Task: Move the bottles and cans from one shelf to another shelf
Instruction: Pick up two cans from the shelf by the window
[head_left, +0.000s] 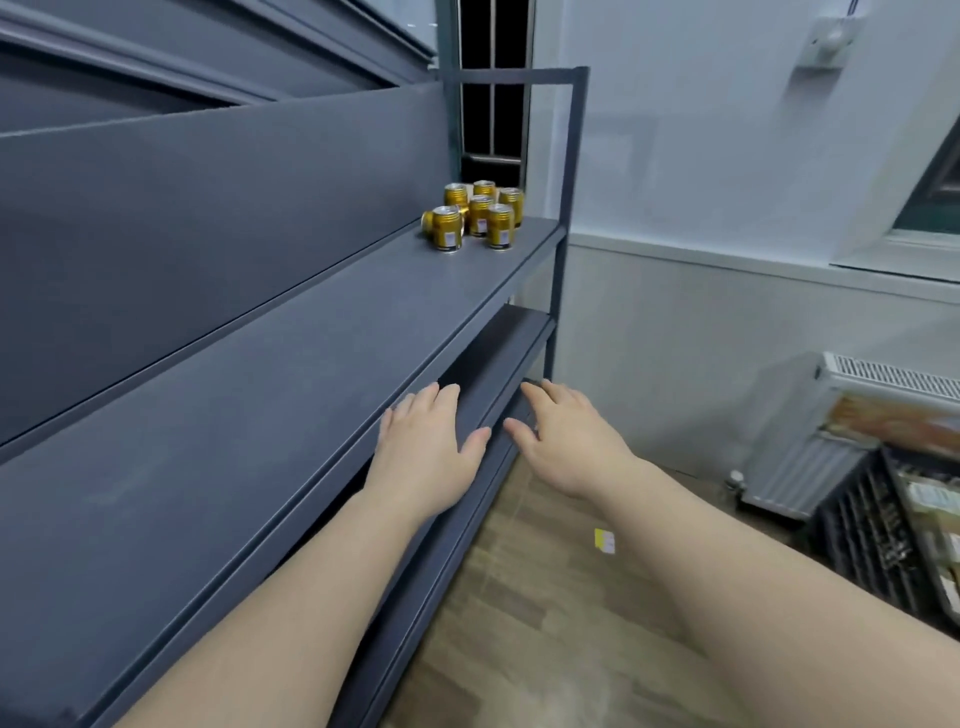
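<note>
left hand (423, 441), right hand (569, 441): empty; gold cans (480, 215): upper shelf (260, 395)

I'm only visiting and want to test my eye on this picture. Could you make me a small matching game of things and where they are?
Things:
1 gold cans
2 left hand
3 yellow slip
4 black crate

Places:
A on the wooden floor
B far end of the grey shelf
C next to the white appliance
D open, at the grey shelf's front edge

Pairs: 1-B, 2-D, 3-A, 4-C.
</note>
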